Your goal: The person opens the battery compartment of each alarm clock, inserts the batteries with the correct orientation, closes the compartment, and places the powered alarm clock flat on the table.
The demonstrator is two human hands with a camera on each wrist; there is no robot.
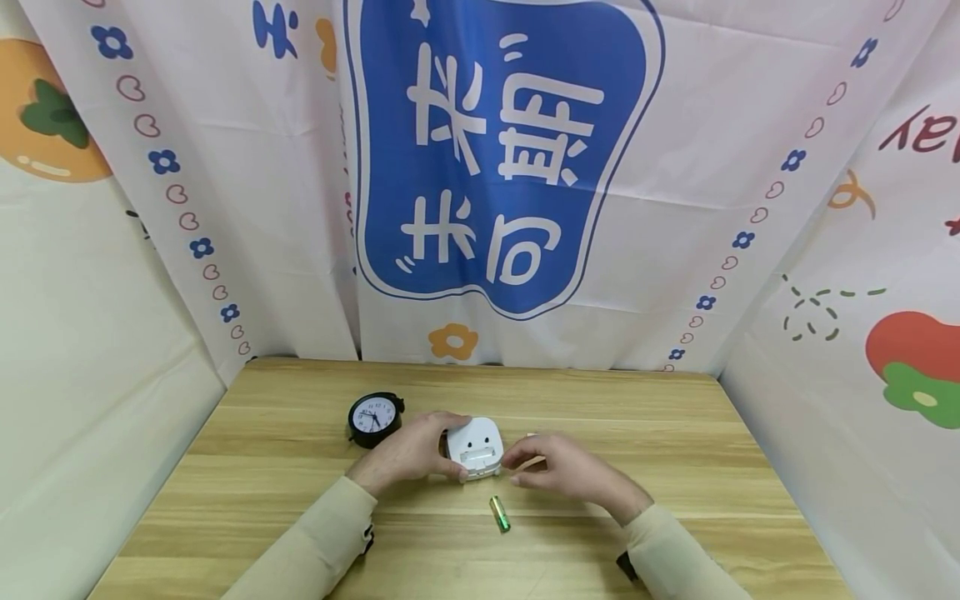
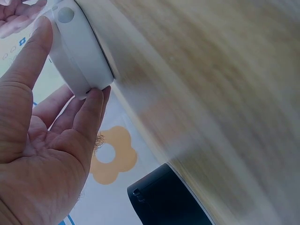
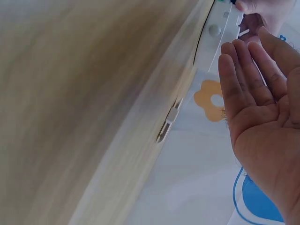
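Note:
A white rounded-square alarm clock (image 1: pixel 485 435) lies back up on the table, two dark knobs and an open battery compartment (image 1: pixel 480 456) facing upward. My left hand (image 1: pixel 417 448) grips its left side, thumb at the near edge and fingers at the far one. In the left wrist view, the thumb and fingertips press on opposite sides of the white casing (image 2: pixel 77 47). My right hand (image 1: pixel 558 468) holds nothing, its fingertips close to the clock's right edge. Seen from the right wrist, its fingers (image 3: pixel 248 77) are extended. A green and gold battery (image 1: pixel 499 513) lies in front of the clock.
A round black alarm clock (image 1: pixel 375 417) stands left of my left hand. Behind my right hand lies a small white piece (image 1: pixel 532 434), which shows as a narrow strip (image 3: pixel 169 121) in the right wrist view. Printed cloth (image 1: pixel 300 250) hangs along the wooden table's (image 1: pixel 637 400) back edge.

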